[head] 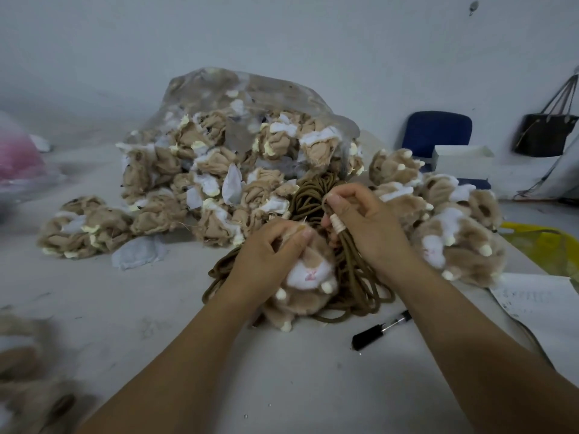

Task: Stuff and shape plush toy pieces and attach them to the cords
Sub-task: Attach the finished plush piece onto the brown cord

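Plush toy (308, 278) on cords (355, 285), pen (380, 328) beside, clear bag (216, 86) behind

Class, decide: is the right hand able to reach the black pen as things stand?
Probably yes: the pen lies uncovered on the table close by, but the right hand must first drop the cords it holds.

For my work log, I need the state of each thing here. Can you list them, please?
plush toy, stuffed, gripped by left hand.
cords, bundled in loops on the table, pinched by right hand.
plastic bag, open, spilling pieces.
unstuffed pieces, limp, inside out, heaped.
finished toys, stuffed, piled at right.
pen, lying on the table.
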`<control>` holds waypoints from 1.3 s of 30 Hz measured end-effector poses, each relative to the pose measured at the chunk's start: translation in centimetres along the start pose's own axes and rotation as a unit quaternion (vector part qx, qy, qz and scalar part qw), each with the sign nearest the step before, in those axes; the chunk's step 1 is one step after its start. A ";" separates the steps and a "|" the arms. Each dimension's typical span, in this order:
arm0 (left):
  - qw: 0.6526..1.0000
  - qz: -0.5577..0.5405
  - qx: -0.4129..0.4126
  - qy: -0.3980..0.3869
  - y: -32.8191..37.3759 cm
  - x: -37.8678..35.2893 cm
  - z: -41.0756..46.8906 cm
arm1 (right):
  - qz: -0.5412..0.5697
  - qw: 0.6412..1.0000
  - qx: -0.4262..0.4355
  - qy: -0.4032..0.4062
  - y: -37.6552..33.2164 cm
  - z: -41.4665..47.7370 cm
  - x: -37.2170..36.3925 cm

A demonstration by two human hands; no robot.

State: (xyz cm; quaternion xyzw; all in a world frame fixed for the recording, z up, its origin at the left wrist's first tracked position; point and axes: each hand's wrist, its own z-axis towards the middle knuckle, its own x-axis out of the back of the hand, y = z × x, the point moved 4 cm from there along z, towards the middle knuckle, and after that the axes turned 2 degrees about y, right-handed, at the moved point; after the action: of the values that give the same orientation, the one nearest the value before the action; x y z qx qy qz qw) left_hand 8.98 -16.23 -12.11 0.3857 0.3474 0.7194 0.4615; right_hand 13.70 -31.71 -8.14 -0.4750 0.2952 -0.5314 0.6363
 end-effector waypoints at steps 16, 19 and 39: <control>0.991 -0.092 0.097 0.003 -0.1 -0.3 -0.2 | -0.029 0.997 0.012 -0.067 2.6 -1.0 -1.4; 0.989 -0.100 0.104 0.020 0.0 -0.1 -0.2 | -0.063 0.993 0.016 -0.099 2.7 -1.2 -1.4; 0.985 -0.120 0.122 0.018 -0.2 0.0 0.0 | -0.383 0.904 0.182 -0.050 1.8 -1.5 -1.4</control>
State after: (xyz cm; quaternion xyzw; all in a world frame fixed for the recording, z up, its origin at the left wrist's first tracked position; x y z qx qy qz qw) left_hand 9.02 -16.14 -12.25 0.3819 0.4844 0.6176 0.4879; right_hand 12.70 -30.87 -10.54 -0.4529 -0.0433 -0.7542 0.4735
